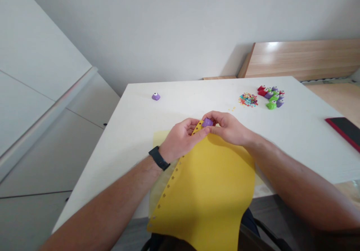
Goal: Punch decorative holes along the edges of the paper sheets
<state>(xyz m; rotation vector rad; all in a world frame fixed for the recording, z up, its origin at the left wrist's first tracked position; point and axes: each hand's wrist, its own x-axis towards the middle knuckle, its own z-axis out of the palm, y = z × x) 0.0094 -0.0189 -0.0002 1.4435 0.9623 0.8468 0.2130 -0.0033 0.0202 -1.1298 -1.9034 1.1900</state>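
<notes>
A sheet of yellow paper hangs from my hands over the table's front edge, with a row of small punched shapes along its left side. My left hand grips the sheet near its top corner, its thumb against a small purple craft punch. That punch sits at the sheet's top edge, held in the closed fingers of my right hand. The fingertips behind the paper are partly hidden. A dark watch band is on my left wrist.
A second purple punch stands at the table's far left. A pile of colourful paper cut-outs lies at the back right, beside several red, green and purple punches. A dark, red-edged flat object lies at right on the white table.
</notes>
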